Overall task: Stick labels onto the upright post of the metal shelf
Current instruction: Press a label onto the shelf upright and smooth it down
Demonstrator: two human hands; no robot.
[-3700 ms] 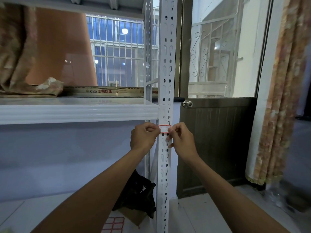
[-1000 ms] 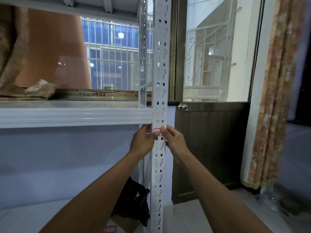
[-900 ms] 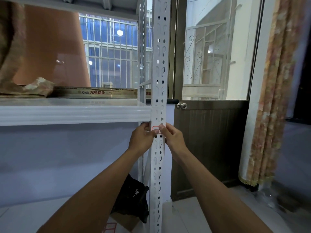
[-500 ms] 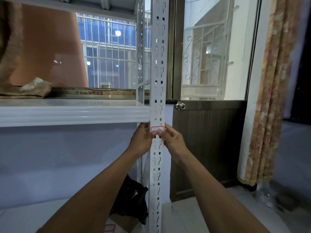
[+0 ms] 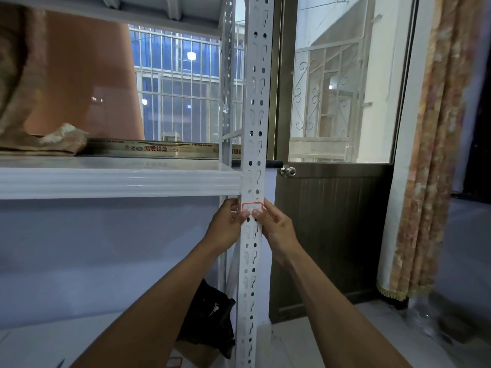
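Here left hand (image 5: 225, 224) and right hand (image 5: 276, 227) curled, thumbs pressing label (image 5: 252, 207) onto upright post (image 5: 252, 128).

brown door (image 5: 332, 235) with a round knob (image 5: 288, 171) on the right, patterned curtain (image 5: 435, 155) hanging beside it. black bag (image 5: 210, 325) on the floor, long printed box (image 5: 154, 148) up top next to some crumpled cloth (image 5: 47, 140).

The long flat box (image 5: 148, 149) on the shelf (image 5: 114, 179) reads "鸿明铝业" in red; the red-bordered label (image 5: 252, 207) on the post (image 5: 255, 128) shows no readable writing.
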